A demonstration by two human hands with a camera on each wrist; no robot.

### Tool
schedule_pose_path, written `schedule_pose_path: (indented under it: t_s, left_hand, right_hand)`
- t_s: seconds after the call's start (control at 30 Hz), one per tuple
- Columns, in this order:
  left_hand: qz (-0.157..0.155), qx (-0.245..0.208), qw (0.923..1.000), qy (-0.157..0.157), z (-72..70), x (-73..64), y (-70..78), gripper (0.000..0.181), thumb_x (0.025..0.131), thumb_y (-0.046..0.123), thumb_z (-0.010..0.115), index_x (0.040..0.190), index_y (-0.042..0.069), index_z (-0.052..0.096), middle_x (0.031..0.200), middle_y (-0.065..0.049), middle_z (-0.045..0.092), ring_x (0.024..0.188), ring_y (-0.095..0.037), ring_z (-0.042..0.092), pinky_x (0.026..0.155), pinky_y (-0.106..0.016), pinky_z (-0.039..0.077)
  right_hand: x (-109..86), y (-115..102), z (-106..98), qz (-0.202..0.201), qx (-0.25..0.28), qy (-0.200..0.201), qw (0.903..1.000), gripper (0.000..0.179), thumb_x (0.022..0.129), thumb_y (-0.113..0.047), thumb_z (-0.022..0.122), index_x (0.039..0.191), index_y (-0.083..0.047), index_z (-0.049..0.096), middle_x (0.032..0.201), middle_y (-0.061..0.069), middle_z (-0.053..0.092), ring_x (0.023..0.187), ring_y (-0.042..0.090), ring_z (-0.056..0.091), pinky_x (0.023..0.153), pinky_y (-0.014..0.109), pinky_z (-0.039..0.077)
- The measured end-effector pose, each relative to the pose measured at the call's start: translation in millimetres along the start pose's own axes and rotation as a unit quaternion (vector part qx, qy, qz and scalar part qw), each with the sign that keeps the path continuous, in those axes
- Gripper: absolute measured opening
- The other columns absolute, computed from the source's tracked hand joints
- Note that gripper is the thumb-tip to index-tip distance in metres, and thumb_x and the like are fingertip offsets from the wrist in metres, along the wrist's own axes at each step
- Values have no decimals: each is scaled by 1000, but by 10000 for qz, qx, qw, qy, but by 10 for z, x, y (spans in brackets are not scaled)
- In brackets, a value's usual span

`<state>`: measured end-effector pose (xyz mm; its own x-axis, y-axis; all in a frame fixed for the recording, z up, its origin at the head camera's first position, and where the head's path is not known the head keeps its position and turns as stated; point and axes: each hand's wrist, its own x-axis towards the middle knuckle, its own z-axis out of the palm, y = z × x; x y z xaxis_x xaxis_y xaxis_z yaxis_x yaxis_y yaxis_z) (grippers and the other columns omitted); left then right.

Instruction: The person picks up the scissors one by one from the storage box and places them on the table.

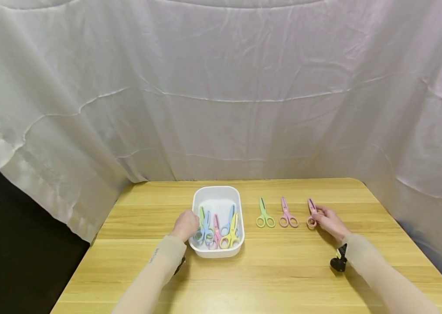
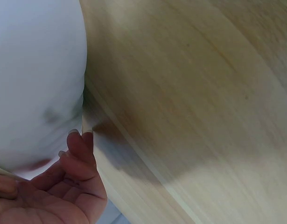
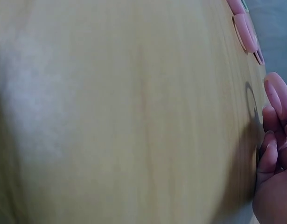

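Here, the right hand (image 1: 328, 221) pinches pink scissors (image 1: 312, 207); the left hand (image 1: 186, 224), fingers curled, grips the white bin (image 1: 218, 254) at its right.

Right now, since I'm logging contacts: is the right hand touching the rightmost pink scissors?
Touching: head and right wrist views show the right hand holding the pink scissors by the handle.

Left hand (image 1: 186, 224): white rounded-rectangular plastic tub (image 1: 217, 253) against its right side, raised wall barring a low pass
Inside the tub: bare white floor ahead of that hand, reachable from above; pastel plastic scissors (image 1: 233, 235) crowd the part alongside it
Wood-grain tabletop (image 1: 264, 279): free lane between the forearms
Right hand (image 1: 330, 222): flat green plastic scissors (image 1: 263, 213) and flat pink plastic scissors (image 1: 286, 212) to its left
Pale shiny curtain (image 1: 244, 126): barrier beyond both hands
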<state>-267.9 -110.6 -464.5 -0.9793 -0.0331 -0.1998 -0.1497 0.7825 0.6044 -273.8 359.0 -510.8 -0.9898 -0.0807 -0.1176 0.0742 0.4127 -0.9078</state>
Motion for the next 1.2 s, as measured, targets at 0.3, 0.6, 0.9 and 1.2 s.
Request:
schedule_pose_path:
  t_s: [0.3,0.6,0.9,1.2]
  left_hand:
    - [4,2,10000,-7,-4,1,0,25,100,10,41,97,-6,60,76,-10,57,63,-17,58,49,-24,54]
    - [-16,-131,9999,-61,2,-13,-2,26,101,10,40,103,-7,59,77,-10,58,62,-17,58,49,-23,53]
    - [53,-131,9999,-57,-3,-12,-9,26,101,10,40,103,-8,59,77,-11,57,62,-17,58,49,-23,54]
    - [11,-161,9999,-60,5,11,-25,26,101,11,40,105,-8,58,79,-11,57,65,-18,59,50,-24,54]
  right_hand:
    - [48,26,33,-180,-517,-52,9985,61,102,-9,50,148,20,22,105,20,64,84,7,60,74,16,50]
    - [20,-44,48,-283,-1424,77,9894,56,104,-16,51,145,17,32,112,28,65,95,19,61,83,23,45]
    - [20,-55,74,-210,-1655,311,9855,57,101,-19,57,142,15,38,104,24,64,93,24,60,82,29,45]
    - [32,-58,77,-99,-1496,258,9884,63,99,-22,64,141,17,37,92,12,57,78,15,53,64,21,45]
